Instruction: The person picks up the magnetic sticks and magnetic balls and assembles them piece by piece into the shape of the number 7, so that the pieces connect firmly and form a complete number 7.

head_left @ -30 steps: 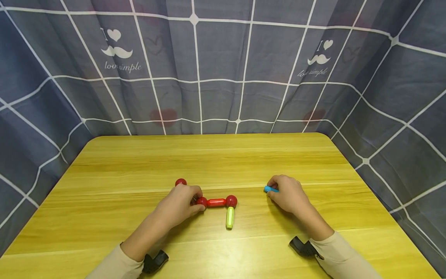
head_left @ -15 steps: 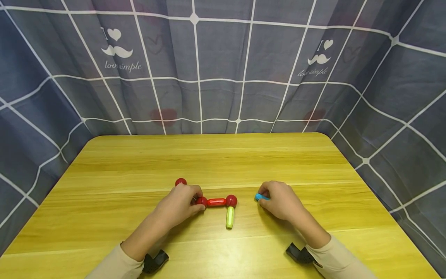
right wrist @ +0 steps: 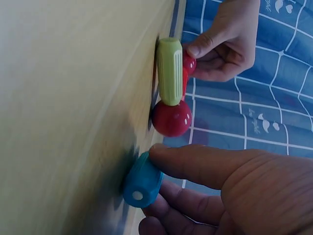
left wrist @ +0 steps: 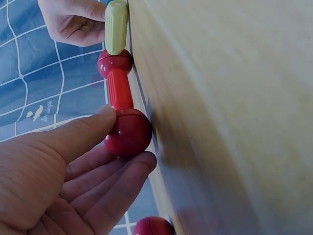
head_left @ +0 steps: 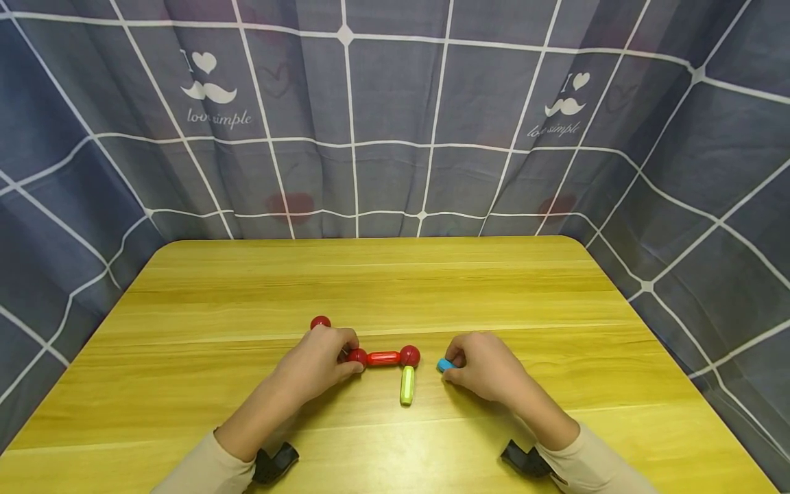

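Left hand (head_left: 321,363) is pinching the left red ball (head_left: 356,356) between thumb and fingers; that ball is joining a red rod (head_left: 383,357) running to a second red ball (head_left: 410,355), with a green rod (head_left: 407,385) hanging off it toward the person. Right hand (head_left: 484,367) is pinching a blue rod (head_left: 444,364) (mostly hidden in the head view), lying on the table (head_left: 370,281) just beside the second ball, not touching. A loose red ball (head_left: 319,322) is sitting behind the left hand.
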`<move>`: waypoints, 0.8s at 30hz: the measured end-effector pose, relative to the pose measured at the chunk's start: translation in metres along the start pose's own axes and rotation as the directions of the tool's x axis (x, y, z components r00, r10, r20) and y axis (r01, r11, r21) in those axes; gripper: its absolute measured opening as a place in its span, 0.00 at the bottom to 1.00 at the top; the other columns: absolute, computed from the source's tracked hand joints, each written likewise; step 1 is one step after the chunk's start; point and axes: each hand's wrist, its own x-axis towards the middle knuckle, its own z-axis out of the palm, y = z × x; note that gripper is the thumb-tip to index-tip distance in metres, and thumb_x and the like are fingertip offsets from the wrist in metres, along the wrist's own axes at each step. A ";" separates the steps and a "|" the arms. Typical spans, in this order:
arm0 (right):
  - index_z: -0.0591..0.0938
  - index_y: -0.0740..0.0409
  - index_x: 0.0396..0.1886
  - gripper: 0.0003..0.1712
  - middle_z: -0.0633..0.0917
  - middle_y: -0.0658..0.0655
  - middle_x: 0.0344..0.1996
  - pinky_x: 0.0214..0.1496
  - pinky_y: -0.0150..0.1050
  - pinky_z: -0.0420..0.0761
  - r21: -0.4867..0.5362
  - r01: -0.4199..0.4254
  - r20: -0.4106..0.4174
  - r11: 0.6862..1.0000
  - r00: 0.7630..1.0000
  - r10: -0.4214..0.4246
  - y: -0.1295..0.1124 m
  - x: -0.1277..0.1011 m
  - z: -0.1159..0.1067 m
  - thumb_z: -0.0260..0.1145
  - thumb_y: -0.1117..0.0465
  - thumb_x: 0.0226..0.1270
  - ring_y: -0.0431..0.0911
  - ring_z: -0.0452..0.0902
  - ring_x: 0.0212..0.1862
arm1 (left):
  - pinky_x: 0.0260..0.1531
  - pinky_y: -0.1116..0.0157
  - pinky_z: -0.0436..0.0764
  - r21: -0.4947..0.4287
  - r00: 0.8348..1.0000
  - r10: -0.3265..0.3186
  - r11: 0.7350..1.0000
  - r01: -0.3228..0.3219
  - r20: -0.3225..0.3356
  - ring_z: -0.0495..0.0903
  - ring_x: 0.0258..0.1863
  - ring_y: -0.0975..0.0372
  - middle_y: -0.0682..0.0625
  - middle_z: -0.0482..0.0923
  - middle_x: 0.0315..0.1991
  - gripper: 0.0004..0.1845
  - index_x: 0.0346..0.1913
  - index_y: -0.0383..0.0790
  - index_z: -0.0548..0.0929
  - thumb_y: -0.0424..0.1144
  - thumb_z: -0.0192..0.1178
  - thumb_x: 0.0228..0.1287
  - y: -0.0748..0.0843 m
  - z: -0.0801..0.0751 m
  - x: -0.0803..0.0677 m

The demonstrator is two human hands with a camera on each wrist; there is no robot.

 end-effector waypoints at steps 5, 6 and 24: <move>0.84 0.47 0.23 0.09 0.79 0.39 0.19 0.30 0.36 0.75 -0.003 0.016 0.009 1.000 1.000 -0.016 -0.003 -0.002 0.003 0.78 0.54 0.52 0.36 0.73 0.24 | 0.25 0.69 0.73 0.001 1.000 0.001 1.000 -0.001 -0.002 0.71 0.22 0.68 0.59 0.75 0.23 0.10 0.32 0.42 0.84 0.38 0.76 0.51 0.000 0.000 0.000; 0.84 0.46 0.23 0.10 0.78 0.38 0.19 0.29 0.36 0.74 -0.008 0.021 0.011 1.000 1.000 -0.021 -0.003 -0.002 0.004 0.79 0.54 0.51 0.36 0.72 0.24 | 0.25 0.69 0.73 0.003 1.000 0.003 1.000 -0.003 -0.003 0.71 0.22 0.68 0.59 0.75 0.23 0.10 0.32 0.42 0.84 0.38 0.76 0.51 0.000 0.000 0.000; 0.79 0.44 0.14 0.17 0.76 0.39 0.14 0.19 0.33 0.70 0.027 0.084 0.100 0.996 0.991 -0.086 -0.015 -0.015 0.009 0.79 0.49 0.49 0.36 0.69 0.17 | 0.25 0.68 0.73 0.028 1.000 -0.001 1.000 0.001 0.012 0.70 0.22 0.67 0.59 0.75 0.23 0.10 0.31 0.43 0.83 0.38 0.75 0.52 0.002 -0.001 -0.001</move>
